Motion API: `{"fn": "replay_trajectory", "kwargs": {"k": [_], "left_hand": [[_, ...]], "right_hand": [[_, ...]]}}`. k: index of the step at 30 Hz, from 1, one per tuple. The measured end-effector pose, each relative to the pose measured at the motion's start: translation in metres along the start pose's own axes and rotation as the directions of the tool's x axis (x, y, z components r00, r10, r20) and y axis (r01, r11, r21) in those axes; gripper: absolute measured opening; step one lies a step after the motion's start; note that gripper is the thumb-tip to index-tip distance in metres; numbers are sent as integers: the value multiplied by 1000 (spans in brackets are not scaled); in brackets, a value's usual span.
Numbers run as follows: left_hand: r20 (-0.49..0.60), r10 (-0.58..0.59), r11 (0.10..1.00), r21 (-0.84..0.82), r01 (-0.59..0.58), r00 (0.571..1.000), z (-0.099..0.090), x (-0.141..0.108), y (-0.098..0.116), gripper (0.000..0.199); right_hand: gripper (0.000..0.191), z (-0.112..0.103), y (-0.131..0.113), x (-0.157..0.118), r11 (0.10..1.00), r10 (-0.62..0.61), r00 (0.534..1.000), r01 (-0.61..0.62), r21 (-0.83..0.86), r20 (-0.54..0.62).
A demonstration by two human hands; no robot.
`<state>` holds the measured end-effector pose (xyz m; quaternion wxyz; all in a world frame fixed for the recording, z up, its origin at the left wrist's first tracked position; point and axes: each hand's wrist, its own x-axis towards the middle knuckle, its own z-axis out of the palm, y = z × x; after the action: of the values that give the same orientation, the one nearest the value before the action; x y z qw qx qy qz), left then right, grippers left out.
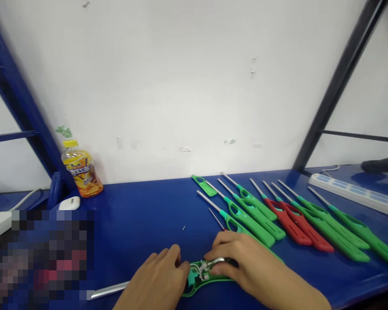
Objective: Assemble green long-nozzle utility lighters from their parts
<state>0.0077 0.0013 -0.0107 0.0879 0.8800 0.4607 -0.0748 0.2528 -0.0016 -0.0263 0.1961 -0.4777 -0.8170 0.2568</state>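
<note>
An opened green lighter body [210, 280] lies at the table's front edge, with white wires and small parts showing inside. My left hand [158, 277] is closed around its front end by the teal trigger piece [191, 277]; a metal tube [110, 290] sticks out to the left under that hand. With bent fingers, my right hand [242, 262] pinches a shiny metal part [217, 261] inside the body. Just beyond the right hand lies a thin screwdriver shaft [217, 218], its handle mostly hidden.
Several long green lighters [255, 221] and red lighters [289, 221] lie right of centre. A green shell piece [204, 186] is near the wall. A drink bottle [84, 172] and white object [70, 203] are left, a power strip [355, 193] right. A small screw [183, 228] lies mid-table.
</note>
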Motion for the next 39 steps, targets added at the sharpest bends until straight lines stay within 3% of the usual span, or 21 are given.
{"fn": "replay_trajectory", "kwargs": {"k": [6,14,20,26,33,39], "left_hand": [[65,-89,995,-27,91,994,-13,0,9,51],[69,-49,999,-21,50,996,-14,6,9,43],[32,-17,999,-29,17,999,-11,0,14,34],[32,-28,999,-14,29,999,-9,1,15,41],[25,-100,995,15,99,995,-14,-1,20,44],[-74,-103,995,7,104,992,9,0,2,68]], "right_hand": [[17,3,7,3,1000,-16,999,16,6,34],[22,6,16,7,1000,11,994,-8,-26,104],[24,8,27,10,999,-42,986,46,-16,164],[23,9,28,11,998,-64,987,65,-5,145],[21,6,13,7,998,-27,997,30,-58,67],[18,-9,-9,-1,996,-21,1000,22,-89,11]]}}
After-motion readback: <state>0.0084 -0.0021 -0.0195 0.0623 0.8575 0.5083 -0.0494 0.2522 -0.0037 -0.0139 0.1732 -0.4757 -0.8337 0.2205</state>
